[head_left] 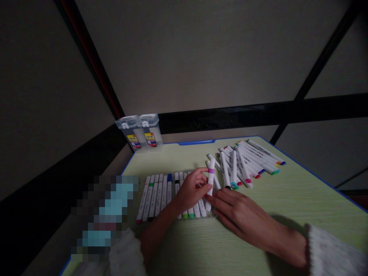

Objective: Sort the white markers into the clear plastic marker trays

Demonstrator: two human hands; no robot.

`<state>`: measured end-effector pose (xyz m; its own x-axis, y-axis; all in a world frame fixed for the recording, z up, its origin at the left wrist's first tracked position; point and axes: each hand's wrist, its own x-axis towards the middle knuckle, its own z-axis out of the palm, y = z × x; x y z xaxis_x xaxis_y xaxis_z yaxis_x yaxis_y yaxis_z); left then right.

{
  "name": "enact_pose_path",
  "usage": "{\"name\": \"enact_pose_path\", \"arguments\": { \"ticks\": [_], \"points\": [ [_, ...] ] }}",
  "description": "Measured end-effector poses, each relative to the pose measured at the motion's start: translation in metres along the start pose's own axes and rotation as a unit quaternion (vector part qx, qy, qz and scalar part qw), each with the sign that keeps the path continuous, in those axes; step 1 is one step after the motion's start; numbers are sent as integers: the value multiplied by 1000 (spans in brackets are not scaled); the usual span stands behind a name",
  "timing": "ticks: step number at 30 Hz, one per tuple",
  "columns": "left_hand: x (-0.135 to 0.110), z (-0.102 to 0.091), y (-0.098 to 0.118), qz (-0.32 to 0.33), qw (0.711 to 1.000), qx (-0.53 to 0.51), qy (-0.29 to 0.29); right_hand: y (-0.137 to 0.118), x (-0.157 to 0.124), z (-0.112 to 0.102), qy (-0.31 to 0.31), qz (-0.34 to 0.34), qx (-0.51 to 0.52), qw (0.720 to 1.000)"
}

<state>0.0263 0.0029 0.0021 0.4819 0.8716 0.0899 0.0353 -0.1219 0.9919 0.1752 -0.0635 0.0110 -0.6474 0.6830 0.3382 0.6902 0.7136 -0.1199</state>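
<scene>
A white marker (211, 179) with a purple band stands nearly upright between my two hands. My left hand (193, 188) pinches it between thumb and fingers around its middle. Low on the same marker, the fingertips of my right hand (240, 209) close in from the right, pressed together; their exact grip is partly hidden. Beneath and left of my left hand, a row of white markers (185, 212) lies side by side, partly covered by the hand and wrist. Another row of markers (155, 197), one with a blue cap, lies further left.
A loose pile of white markers (244, 161) with variously coloured ends spreads over the back right of the pale green table (293, 199). Two clear plastic boxes (139, 132) with lids stand at the back left by the wall. A blurred-out patch (112, 214) covers the left edge.
</scene>
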Motion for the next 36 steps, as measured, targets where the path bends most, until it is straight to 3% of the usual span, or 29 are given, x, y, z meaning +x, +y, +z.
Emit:
{"name": "enact_pose_path", "arguments": {
  "ticks": [9, 22, 36],
  "points": [
    [1, -1, -3, 14, 1000, -4, 5, 2, -2, 3, -6, -2, 0, 1000],
    [-1, -3, -1, -39, 998, -19, 36, 1, -1, 0, -33, -1, -7, 999],
    [0, -3, 1, -35, 999, 6, 30, 2, -2, 2, -26, -6, 4, 1000]
  ]
}}
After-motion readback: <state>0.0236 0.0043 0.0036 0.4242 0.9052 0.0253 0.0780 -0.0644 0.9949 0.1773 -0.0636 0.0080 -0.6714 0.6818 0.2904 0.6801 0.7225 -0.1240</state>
